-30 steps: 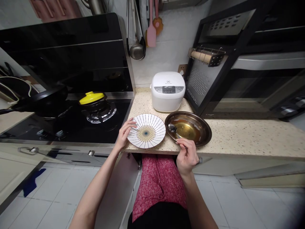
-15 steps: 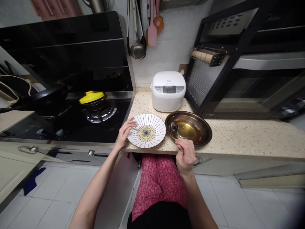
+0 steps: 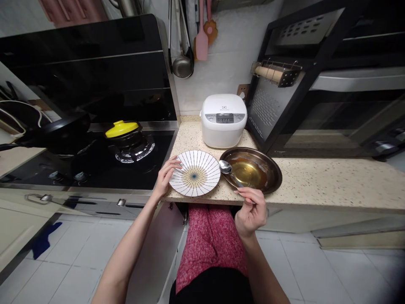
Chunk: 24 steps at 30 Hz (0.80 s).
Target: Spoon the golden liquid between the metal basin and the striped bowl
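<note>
At the counter's front edge, your right hand pinches a spoon, its head over the metal bowl's left rim. Your left hand rests its fingers on the striped plate near the front left corner; whether it grips isn't clear. The rice cooker stands toward the back edge.

It's softly, dimly lit in here: the white rice cooker shows crisply, a golden sheen lies in the metal basin, the wok on the left sinks into darkness, and the oven at right looks stretched and blurred.
</note>
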Available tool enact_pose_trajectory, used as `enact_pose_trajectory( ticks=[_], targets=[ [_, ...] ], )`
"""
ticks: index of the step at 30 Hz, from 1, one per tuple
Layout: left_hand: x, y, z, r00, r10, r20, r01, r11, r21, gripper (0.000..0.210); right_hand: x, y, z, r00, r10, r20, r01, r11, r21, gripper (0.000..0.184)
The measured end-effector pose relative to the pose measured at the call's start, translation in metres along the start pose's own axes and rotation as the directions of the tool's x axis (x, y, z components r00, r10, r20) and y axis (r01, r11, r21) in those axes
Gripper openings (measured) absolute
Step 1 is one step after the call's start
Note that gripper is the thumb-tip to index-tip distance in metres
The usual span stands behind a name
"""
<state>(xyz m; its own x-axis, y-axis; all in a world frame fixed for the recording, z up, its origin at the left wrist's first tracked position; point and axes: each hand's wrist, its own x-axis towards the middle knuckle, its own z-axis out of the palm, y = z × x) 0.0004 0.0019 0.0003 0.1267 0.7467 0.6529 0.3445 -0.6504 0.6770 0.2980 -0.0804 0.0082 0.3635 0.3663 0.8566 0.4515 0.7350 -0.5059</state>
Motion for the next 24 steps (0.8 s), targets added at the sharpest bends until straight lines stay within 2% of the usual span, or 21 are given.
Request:
enact_pose_trajectory(
  ticks=[3, 15, 24],
  targets=[
    [0.000, 0.001, 0.000, 1.000, 0.001, -0.001, -0.001, 1.000, -0.002, 0.041, -0.004, -0.005, 0.003, 0.999, 0.038, 0.012, -0.039, 0.998, 0.046, 0.018],
    [0.000, 0.001, 0.000, 1.000, 0.003, 0.002, -0.003, 1.000, 0.002, 0.041, -0.021, -0.019, 0.018, 0.971, 0.083, 0.223, -0.116, 0.983, 0.139, 0.019],
    [0.000, 0.000, 0.000, 1.000, 0.000, 0.000, 0.000, 1.000, 0.012, 0.042, -0.023, -0.023, 0.028, 0.957, 0.101, 0.271, -0.139, 0.982, 0.125, 0.020]
  ],
)
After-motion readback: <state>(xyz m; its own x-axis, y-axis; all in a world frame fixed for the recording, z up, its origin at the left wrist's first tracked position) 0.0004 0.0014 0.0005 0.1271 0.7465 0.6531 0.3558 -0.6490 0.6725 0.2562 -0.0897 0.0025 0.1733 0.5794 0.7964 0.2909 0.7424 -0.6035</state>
